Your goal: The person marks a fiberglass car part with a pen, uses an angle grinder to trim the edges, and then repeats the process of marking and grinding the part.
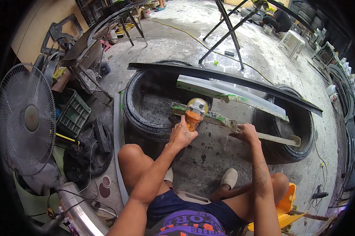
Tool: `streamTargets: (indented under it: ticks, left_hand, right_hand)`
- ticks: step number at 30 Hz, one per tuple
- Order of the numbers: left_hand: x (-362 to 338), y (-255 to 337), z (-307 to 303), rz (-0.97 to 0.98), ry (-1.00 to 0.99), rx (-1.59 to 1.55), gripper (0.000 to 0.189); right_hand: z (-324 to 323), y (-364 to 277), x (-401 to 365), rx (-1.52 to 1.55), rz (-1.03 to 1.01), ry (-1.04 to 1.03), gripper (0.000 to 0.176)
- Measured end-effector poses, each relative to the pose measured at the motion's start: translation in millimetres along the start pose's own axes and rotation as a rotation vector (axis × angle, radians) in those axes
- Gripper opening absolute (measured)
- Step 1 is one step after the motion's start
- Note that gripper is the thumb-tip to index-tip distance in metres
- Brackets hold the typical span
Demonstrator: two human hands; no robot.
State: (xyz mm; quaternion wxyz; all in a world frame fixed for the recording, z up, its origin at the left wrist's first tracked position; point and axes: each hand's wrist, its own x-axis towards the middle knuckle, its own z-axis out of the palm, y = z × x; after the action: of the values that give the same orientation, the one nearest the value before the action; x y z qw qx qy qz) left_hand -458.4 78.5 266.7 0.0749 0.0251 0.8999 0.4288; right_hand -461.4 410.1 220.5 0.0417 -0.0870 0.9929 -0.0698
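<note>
My left hand [182,135] is wrapped round an orange power tool [194,116] with a metal head and a round disc. The tool's head sits over the left part of a long narrow bar [217,119] with green patches. My right hand [246,133] grips that bar near its middle, by a small bracket. The bar's pale right end [279,140] reaches over a black tyre-like ring [306,135]. Beyond it a wider grey-white panel [232,92] with green edges lies across, and behind that a long black strip [224,80]. Another black ring [136,118] is at left.
A fan [31,118] and green crate [73,111] stand at left. Metal stands [229,29] are ahead, with a yellow hose [193,37] on the floor. A person [280,20] crouches far right near a white stool [291,42]. Something yellow [285,204] is by my right knee.
</note>
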Motion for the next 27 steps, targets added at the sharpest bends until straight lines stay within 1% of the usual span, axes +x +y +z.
streamTargets:
  ticks: [1, 3, 5, 9, 13, 15, 18, 19, 21, 25, 27]
  left_hand:
    - [-1, 3, -1, -0.012, -0.011, 0.009, 0.068]
    - [-1, 4, 0, -0.023, -0.027, 0.018, 0.067]
    - [1, -1, -2, -0.021, 0.013, 0.040, 0.067]
    - [1, 1, -4, -0.022, 0.020, 0.029, 0.067]
    - [0, 7, 0, -0.032, -0.012, 0.012, 0.066]
    - [1, 4, 2, -0.021, -0.016, 0.015, 0.065]
    - [3, -5, -1, 0.032, 0.039, -0.005, 0.067]
    - [2, -2, -3, 0.030, 0.043, -0.003, 0.067]
    - [2, 5, -1, -0.036, 0.014, 0.026, 0.066]
    - [2, 7, 4, -0.052, 0.002, 0.029, 0.065]
    - [4, 5, -1, -0.024, 0.003, 0.018, 0.065]
  right_hand:
    - [-2, -1, 0, 0.000, 0.001, 0.000, 0.062]
    - [-8, -4, -1, -0.004, 0.032, -0.072, 0.061]
    - [-12, -8, -3, -0.009, 0.028, -0.066, 0.059]
    - [-17, -13, -6, 0.002, 0.031, -0.051, 0.058]
    - [-14, -12, -3, -0.005, 0.049, -0.090, 0.059]
    - [-11, -8, -4, -0.020, 0.033, -0.065, 0.059]
    - [-13, -9, -6, 0.005, 0.018, -0.046, 0.060]
    - [-14, -10, -6, 0.006, 0.014, -0.045, 0.060]
    - [-16, -12, -7, 0.012, 0.017, -0.027, 0.059]
    - [-11, -9, -5, -0.011, 0.015, -0.040, 0.059]
    - [-9, -7, -5, -0.008, 0.011, -0.017, 0.060]
